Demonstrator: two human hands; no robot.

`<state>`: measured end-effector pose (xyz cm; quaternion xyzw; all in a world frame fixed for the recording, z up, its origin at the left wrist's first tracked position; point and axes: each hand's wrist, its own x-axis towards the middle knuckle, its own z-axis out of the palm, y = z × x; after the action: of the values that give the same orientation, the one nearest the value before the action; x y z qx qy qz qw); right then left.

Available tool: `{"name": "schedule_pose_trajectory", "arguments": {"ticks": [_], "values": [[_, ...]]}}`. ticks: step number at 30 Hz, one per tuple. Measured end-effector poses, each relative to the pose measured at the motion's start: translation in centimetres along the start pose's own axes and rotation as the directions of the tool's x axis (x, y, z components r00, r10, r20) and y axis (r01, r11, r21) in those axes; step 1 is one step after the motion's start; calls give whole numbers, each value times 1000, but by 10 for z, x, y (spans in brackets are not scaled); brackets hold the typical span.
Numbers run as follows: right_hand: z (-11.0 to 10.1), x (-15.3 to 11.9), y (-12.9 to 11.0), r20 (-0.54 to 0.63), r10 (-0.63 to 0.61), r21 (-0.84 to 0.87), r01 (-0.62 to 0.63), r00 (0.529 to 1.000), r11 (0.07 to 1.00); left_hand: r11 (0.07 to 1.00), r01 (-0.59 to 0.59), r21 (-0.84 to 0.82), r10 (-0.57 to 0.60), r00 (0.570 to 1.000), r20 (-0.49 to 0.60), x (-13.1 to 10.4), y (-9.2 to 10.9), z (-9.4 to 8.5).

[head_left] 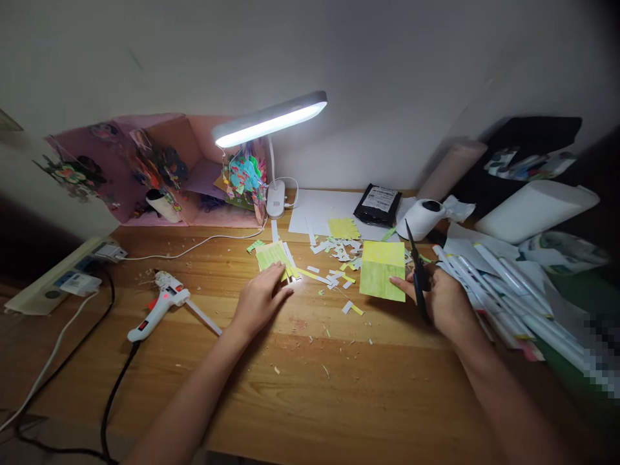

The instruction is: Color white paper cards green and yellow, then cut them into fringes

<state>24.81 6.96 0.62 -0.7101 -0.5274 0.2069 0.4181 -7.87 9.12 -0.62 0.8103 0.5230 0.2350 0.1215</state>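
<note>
My right hand (444, 302) grips a pair of black scissors (419, 284), blades pointing up and away. Between its thumb and fingers it also holds a square of paper (382, 274), yellow along the top and light green below, a little above the tabletop. My left hand (261, 300) lies on the table with its thumb apart, fingertips on a light green piece of paper (270, 255); the fingers' undersides are hidden. Between the hands are many white and yellow paper scraps (334, 278). Behind them is a yellow paper piece (343, 228) with a notched edge.
A white glue gun (157, 310) with a glue stick lies left, near a power strip (53, 274). A lit lamp (271, 123) overhangs the table before a pink decorated box (194, 168). White markers (504, 297), a tissue roll (420, 218) and a black packet (378, 204) are on the right.
</note>
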Motion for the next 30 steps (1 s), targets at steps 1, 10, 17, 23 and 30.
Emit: {"name": "schedule_pose_trajectory", "arguments": {"ticks": [1,10,17,23,30], "values": [[0,0,-1,3,1,7,-1,1000,1000,1000,9,0,-9,1000,2,0,0,1],[5,-17,-32,107,32,301,-63,994,951,996,75,-52,-76,997,-24,2,6,-11],[13,-40,-52,395,18,402,-190,918,896,854,157,-497,-48,973,225,-8,64,-9],[22,-60,-62,568,71,379,-337,820,862,244,576,-780,38,799,601,-22,87,6],[29,-63,-58,591,48,471,-393,805,790,210,589,-780,-81,806,587,-23,84,5]]}}
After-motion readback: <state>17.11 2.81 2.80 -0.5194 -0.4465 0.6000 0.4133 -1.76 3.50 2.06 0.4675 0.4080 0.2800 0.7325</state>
